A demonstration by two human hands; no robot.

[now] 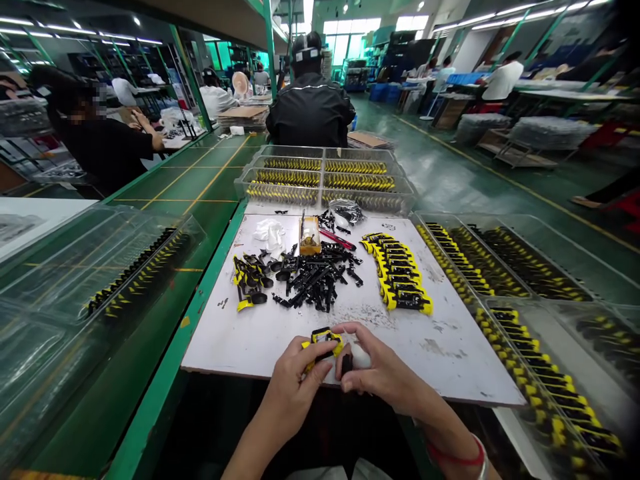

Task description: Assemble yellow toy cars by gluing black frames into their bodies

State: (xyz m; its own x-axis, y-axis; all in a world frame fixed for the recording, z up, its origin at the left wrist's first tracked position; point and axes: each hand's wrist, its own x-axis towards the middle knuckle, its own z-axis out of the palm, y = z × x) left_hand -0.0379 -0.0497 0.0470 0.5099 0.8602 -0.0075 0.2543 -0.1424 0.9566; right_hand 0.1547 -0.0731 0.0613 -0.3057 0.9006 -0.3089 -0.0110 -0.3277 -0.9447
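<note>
Near the front edge of the white board, my left hand [299, 373] pinches a yellow-and-black plastic part [323, 335] between thumb and fingers. Close beside it, my right hand [383, 370] is curled round a white rounded object [360, 357] with a narrow end towards the part. Its exact kind I cannot make out. A black band or piece [347, 363] shows at the right fingers. Beyond the hands lies a heap of small black plastic pieces [320, 277]. Loose yellow-and-black parts [247, 280] lie left of it, and a row of similar assembled parts [400, 273] lies to the right.
Behind the heap are a small yellowish box [309, 237], a crumpled white cloth [270, 237] and a red tool [337, 239]. Clear plastic trays with parts stand at the left [107, 267], back [323, 157] and right [483, 300]. A person in black [310, 107] sits ahead.
</note>
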